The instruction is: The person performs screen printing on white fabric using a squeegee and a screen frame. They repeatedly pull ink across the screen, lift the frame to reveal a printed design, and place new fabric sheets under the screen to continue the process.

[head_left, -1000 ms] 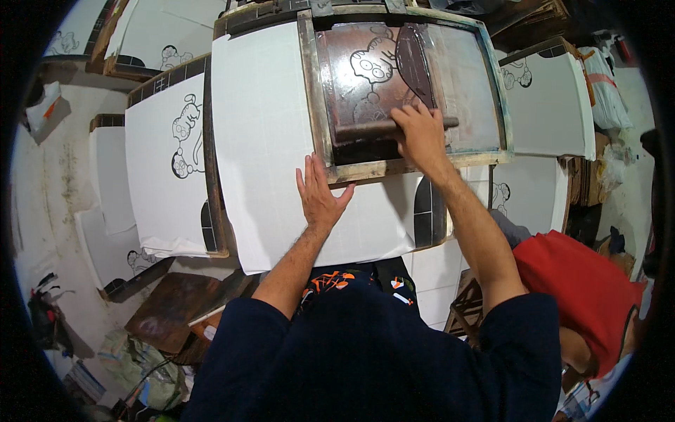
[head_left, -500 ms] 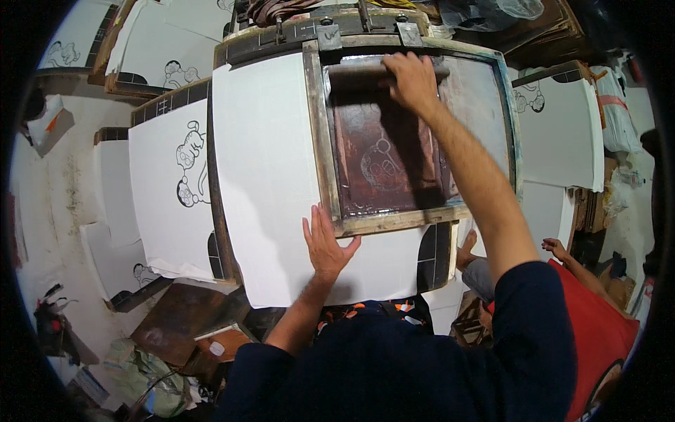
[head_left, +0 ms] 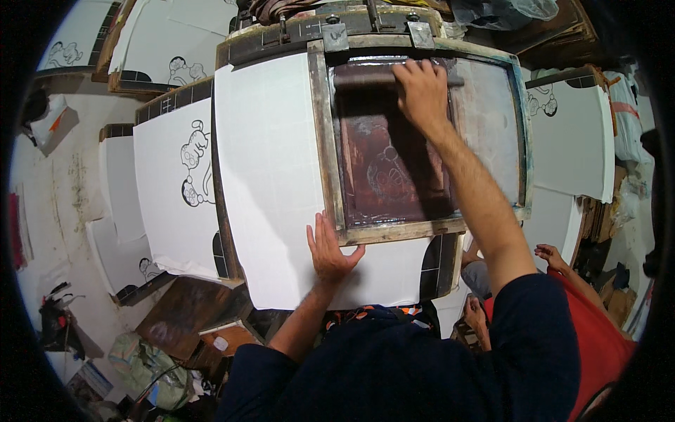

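My right hand (head_left: 425, 98) is closed over a dark squeegee (head_left: 362, 79), which lies across the far end of a wooden-framed printing screen (head_left: 404, 231). Dark reddish-brown mesh with a faint line drawing fills the screen's left part; pale mesh lies to the right. Metal clamps (head_left: 335, 37) hold the screen's far edge. Under it, white fabric (head_left: 264, 176) is spread on a dark board. My left hand (head_left: 330, 250) rests open on this fabric, fingers spread, by the screen's near left corner. The right hand partly hides the squeegee.
Left of the board, another board carries printed fabric (head_left: 169, 190) with black cartoon outlines. More printed fabric (head_left: 573, 133) lies on the right. A co-worker in a red top (head_left: 601, 330) sits close at my right, one hand (head_left: 478, 316) low. A wooden box (head_left: 228, 339) stands at lower left.
The whole view has shifted slightly. My right hand stays on the squeegee at the screen's far end, its fingers placed a little differently. A co-worker's second hand has come into sight.
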Available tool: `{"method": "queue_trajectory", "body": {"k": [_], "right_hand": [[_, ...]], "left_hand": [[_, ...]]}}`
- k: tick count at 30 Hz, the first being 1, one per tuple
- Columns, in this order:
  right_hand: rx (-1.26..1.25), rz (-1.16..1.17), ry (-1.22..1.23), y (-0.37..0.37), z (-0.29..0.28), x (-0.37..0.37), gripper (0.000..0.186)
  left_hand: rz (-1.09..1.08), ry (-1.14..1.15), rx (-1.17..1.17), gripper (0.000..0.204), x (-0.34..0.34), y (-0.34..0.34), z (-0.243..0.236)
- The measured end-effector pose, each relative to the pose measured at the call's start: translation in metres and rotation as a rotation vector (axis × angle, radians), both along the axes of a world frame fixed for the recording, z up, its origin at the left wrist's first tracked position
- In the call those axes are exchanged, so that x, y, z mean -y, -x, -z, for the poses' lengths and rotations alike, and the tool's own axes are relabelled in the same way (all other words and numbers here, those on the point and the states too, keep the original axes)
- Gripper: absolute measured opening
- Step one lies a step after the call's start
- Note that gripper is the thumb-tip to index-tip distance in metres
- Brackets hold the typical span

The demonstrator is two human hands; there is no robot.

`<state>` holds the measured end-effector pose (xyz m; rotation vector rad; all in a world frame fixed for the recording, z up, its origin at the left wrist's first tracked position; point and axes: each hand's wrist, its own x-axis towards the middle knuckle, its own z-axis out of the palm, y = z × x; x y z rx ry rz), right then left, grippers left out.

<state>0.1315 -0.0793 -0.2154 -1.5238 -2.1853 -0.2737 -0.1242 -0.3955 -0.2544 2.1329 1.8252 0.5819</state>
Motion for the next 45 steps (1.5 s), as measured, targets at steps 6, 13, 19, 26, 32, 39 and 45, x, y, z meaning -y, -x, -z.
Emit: {"method": "queue_trajectory", "body": {"k": [6, 13, 19, 26, 32, 39, 45], "right_hand": [[0.095, 0.09, 0.099, 0.011, -0.006, -0.063, 0.051], [0.121, 0.074, 0.289, 0.011, -0.016, 0.043, 0.054], [-0.013, 0.049, 0.324, 0.019, -0.028, 0.209, 0.05], [-0.042, 0.056, 0.376, 0.02, -0.02, 0.278, 0.051], [-0.055, 0.048, 0.324, 0.02, -0.015, 0.283, 0.055], [-0.013, 0.068, 0.343, 0.021, -0.01, 0.287, 0.044], [-0.009, 0.099, 0.368, 0.025, -0.014, 0.289, 0.041]], "left_hand": [[-0.02, 0.011, -0.014, 0.111, -0.001, -0.002, -0.001], [-0.009, -0.044, 0.025, 0.117, 0.0, 0.0, 0.005], [-0.007, -0.017, -0.028, 0.114, 0.001, 0.002, 0.01], [-0.008, 0.002, 0.016, 0.115, 0.002, 0.003, 0.008], [-0.072, 0.059, 0.178, 0.117, -0.001, 0.001, 0.007], [-0.124, 0.106, 0.194, 0.116, -0.004, -0.004, 0.01], [-0.122, 0.131, 0.226, 0.115, -0.005, -0.005, 0.008]]}}
